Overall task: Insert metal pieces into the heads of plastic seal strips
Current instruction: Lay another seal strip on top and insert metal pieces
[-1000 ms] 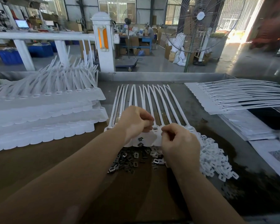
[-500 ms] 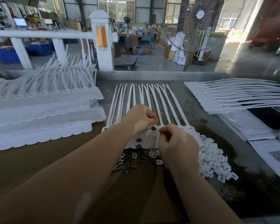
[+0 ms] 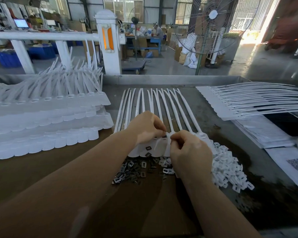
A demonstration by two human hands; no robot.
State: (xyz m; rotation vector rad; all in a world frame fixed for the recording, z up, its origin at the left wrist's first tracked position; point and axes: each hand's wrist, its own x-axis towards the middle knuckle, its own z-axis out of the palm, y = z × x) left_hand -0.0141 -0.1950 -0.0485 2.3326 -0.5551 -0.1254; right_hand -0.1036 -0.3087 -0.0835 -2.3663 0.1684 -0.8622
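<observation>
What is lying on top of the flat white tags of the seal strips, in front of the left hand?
Two loose dark metal pieces lie on the tags of the seal strips. The left hand and right hand cover the neighbouring tags, so anything lying there cannot be seen.

Daylight floods the hall from the open doorway [image 3: 272, 19] at upper right; that area is overexposed, with detail washed out. Glare from it streaks the concrete floor [image 3: 258, 64] just below the doorway. Windows [image 3: 124, 7] well left of the doorway add softer, even light. The worktable [image 3: 162, 212] is moderately lit; its near right portion falls dark. Soft shadows lie under both forearms. Wide-angle distortion bends the table's far metal rim [image 3: 170, 79] and the white railing [image 3: 41, 36] left of the doorway. Focus is adequate at centre; the near forearms at the bottom edge are soft and smeared.
</observation>
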